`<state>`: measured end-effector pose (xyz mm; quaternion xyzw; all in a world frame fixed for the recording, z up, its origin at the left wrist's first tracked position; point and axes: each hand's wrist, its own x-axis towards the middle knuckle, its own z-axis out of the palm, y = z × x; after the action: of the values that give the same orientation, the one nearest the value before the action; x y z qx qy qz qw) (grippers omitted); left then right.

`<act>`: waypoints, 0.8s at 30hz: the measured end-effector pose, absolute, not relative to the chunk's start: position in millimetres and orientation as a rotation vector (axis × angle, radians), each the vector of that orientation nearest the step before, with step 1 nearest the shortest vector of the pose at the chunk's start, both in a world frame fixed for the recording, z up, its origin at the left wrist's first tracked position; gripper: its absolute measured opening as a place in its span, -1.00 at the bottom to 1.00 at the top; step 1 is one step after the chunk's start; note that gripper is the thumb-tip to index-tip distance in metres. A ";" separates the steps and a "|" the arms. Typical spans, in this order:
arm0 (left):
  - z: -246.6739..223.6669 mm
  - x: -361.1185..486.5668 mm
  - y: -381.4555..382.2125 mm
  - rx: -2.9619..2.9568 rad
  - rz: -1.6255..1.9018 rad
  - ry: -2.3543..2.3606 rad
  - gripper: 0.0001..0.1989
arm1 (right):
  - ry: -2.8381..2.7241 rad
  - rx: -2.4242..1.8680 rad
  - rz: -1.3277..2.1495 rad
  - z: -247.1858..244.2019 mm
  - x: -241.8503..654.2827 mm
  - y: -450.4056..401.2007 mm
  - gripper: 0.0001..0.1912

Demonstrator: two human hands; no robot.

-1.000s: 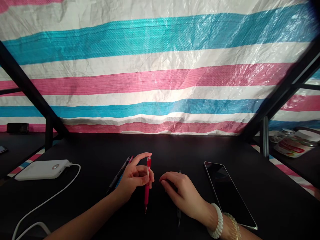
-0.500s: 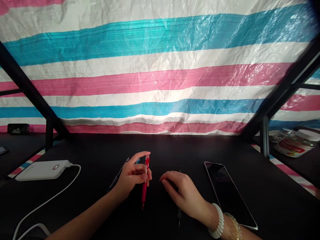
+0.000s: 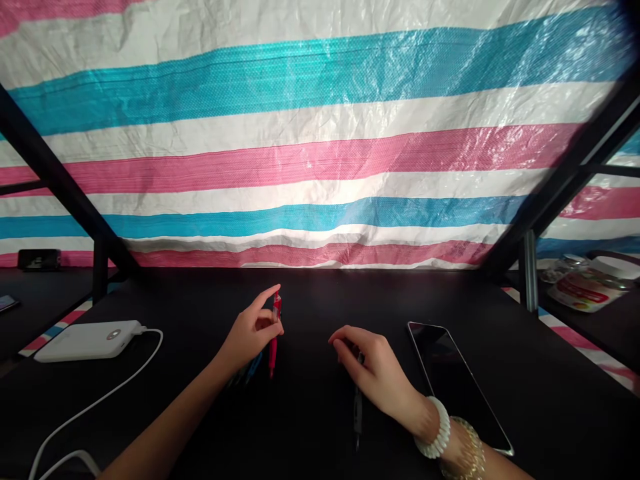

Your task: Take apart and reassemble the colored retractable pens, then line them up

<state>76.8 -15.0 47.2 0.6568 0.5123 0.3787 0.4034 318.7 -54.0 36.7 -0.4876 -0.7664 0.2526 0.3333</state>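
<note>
My left hand (image 3: 253,333) is closed around a red pen (image 3: 273,357), which stands nearly upright with its tip downward. The index finger rests on the pen's top end. Behind and below this hand, other pens with blue parts (image 3: 254,367) lie partly hidden on the black desk. My right hand (image 3: 370,363) has curled fingers, thumb and index tips close together with nothing visible between them. A dark grey pen (image 3: 357,410) runs beneath that hand, its upper part mostly covered.
On the left is a white power bank (image 3: 83,341) with a white cable (image 3: 117,387). A phone (image 3: 460,383) lies right of my right hand. Black frame bars (image 3: 555,187) slope up on both sides before a striped sheet (image 3: 320,153). Jars (image 3: 590,287) stand at far right.
My left hand has moved left and away from me with the red pen. My right hand has shifted slightly right and farther forward, while the grey pen has hardly moved.
</note>
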 end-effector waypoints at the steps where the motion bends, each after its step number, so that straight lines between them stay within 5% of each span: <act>1: 43.7 76.5 -13.9 1.769 0.937 1.334 -0.28 | -1.984 -1.276 0.659 36.6 319.3 -53.4 -0.79; 14: 22.6 75.6 -14.1 2.309 0.532 1.630 -0.24 | -1.892 -1.307 0.681 36.8 323.7 -47.9 -0.77; 24: 20.0 83.9 -20.5 2.517 0.594 1.696 -0.47 | -1.761 -1.284 0.758 39.0 328.5 -43.5 -0.74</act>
<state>83.9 -20.5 20.0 0.8135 0.5484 0.1921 0.0245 328.5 -43.5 39.0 -0.5087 -0.6978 0.3004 0.4050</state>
